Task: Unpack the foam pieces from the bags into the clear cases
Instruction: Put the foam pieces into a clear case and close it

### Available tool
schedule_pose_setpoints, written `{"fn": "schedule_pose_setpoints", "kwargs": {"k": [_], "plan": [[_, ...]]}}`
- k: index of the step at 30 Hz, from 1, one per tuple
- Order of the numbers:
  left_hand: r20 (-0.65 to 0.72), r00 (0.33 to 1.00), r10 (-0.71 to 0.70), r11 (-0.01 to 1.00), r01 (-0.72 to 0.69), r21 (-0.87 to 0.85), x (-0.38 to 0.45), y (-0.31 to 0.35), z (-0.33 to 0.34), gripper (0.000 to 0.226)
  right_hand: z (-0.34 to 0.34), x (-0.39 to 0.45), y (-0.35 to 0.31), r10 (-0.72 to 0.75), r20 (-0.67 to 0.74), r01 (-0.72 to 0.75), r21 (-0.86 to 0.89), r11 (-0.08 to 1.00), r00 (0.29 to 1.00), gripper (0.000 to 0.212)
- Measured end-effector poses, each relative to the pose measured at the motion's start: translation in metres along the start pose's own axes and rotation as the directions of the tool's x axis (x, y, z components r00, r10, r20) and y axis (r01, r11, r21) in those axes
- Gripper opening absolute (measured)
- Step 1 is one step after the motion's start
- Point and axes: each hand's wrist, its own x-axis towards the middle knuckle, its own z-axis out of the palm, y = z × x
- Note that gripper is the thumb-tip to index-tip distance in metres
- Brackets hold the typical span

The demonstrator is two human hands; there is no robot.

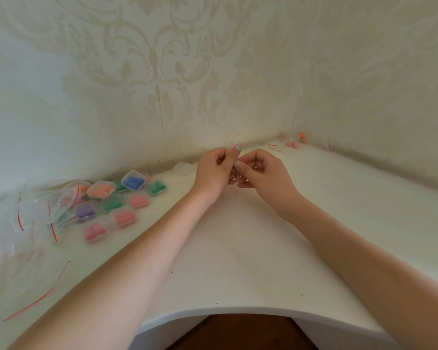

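White tabletop (238, 248), left hand (213, 170) and right hand (261, 173) both pinching small clear bag (234, 173) between them

— Any words or numbers you can read here?
— None. The clear cases (127, 198) carry no label, the bags (28, 218) show only plain red strips, and the wallpaper (162, 72) has just a leafy pattern.
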Motion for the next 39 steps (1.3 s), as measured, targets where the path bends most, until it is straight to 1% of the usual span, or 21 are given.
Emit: {"fn": "schedule_pose_setpoints", "kwargs": {"k": [2, 5, 7, 8, 9, 11, 13, 15, 17, 19, 21, 23, 26, 30, 31, 34, 37, 38, 39], "plan": [[0.004, 1.0, 0.002, 1.0, -0.002, 0.007, 0.0, 0.001, 0.0, 0.037, -0.002, 0.0, 0.0, 0.016, 0.013, -0.016, 0.022, 1.0, 1.0, 0.008], [0.007, 1.0, 0.001, 1.0, -0.001, 0.017, 0.0, 0.002, 0.0, 0.038, -0.003, 0.001, 0.001, 0.069, 0.031, -0.073, 0.113, 0.991, 0.997, 0.014], [0.019, 1.0, 0.005, 0.999, -0.005, 0.041, -0.001, 0.003, 0.0, 0.037, -0.002, 0.002, 0.001, 0.12, 0.012, -0.121, 0.146, 0.982, 0.993, 0.015], [0.037, 0.999, 0.017, 0.998, -0.019, 0.067, -0.002, 0.003, 0.0, 0.037, -0.001, 0.002, 0.0, 0.137, -0.005, -0.135, 0.134, 0.982, 0.991, 0.015], [0.054, 0.998, 0.033, 0.995, -0.037, 0.093, -0.003, 0.004, 0.001, 0.038, 0.0, 0.001, 0.0, 0.133, -0.026, -0.13, 0.097, 0.987, 0.991, 0.017], [0.07, 0.995, 0.077, 0.985, -0.086, 0.149, -0.006, 0.004, 0.004, 0.038, 0.002, 0.0, -0.001, 0.054, -0.07, -0.058, -0.054, 0.997, 0.996, 0.02], [0.087, 0.987, 0.136, 0.959, -0.153, 0.239, -0.01, 0.006, 0.007, 0.038, 0.003, -0.002, -0.001, -0.057, -0.068, 0.042, -0.209, 0.977, 0.996, 0.023], [0.113, 0.979, 0.172, 0.928, -0.199, 0.316, -0.014, 0.008, 0.009, 0.039, 0.003, -0.003, -0.001, -0.109, -0.045, 0.091, -0.296, 0.951, 0.993, 0.026], [0.129, 0.969, 0.212, 0.872, -0.247, 0.422, -0.017, 0.008, 0.011, 0.039, 0.002, -0.004, 0.0, -0.13, -0.025, 0.111, -0.384, 0.916, 0.991, 0.028], [0.142, 0.96, 0.241, 0.807, -0.28, 0.52, -0.017, 0.008, 0.011, 0.039, 0.001, -0.005, 0.001, -0.152, 0.002, 0.132, -0.51, 0.85, 0.988, 0.03], [0.155, 0.962, 0.227, 0.771, -0.274, 0.575, -0.016, 0.008, 0.011, 0.039, 0.001, -0.005, 0.0, -0.16, -0.006, 0.124, -0.606, 0.786, 0.987, 0.027], [0.171, 0.966, 0.196, 0.744, -0.26, 0.616, -0.015, 0.008, 0.01, 0.036, 0.002, -0.004, -0.001, -0.152, -0.043, 0.084, -0.67, 0.737, 0.987, 0.025], [0.193, 0.962, 0.192, 0.708, -0.272, 0.651, -0.014, 0.008, 0.009, 0.029, 0.003, -0.004, -0.002, -0.139, -0.083, 0.033, -0.738, 0.674, 0.987, 0.022], [0.189, 0.967, 0.171, 0.631, -0.255, 0.733, -0.012, 0.011, 0.01, 0.024, 0.007, -0.006, -0.005, -0.131, -0.104, 0.006, -0.762, 0.648, 0.986, 0.023], [0.188, 0.967, 0.174, 0.606, -0.255, 0.753, -0.012, 0.011, 0.01, 0.025, 0.007, -0.005, -0.006, -0.127, -0.108, -0.002, -0.767, 0.642, 0.986, 0.022], [0.194, 0.967, 0.166, 0.529, -0.254, 0.809, -0.011, 0.013, 0.008, 0.024, 0.002, 0.001, -0.006, -0.153, -0.154, -0.033, -0.802, 0.597, 0.976, 0.007], [0.26, 0.949, 0.179, 0.445, -0.314, 0.839, -0.016, 0.012, 0.011, 0.031, -0.011, 0.007, -0.004, -0.169, -0.202, -0.077, -0.831, 0.552, 0.965, 0.005], [0.263, 0.946, 0.19, 0.441, -0.322, 0.838, -0.017, 0.012, 0.011, 0.033, -0.016, 0.007, -0.003, -0.185, -0.195, -0.066, -0.84, 0.539, 0.963, 0.005], [0.251, 0.946, 0.204, 0.451, -0.319, 0.834, -0.017, 0.01, 0.011, 0.035, -0.02, 0.008, 0.0, -0.221, -0.162, -0.021, -0.847, 0.531, 0.962, 0.005]]}}
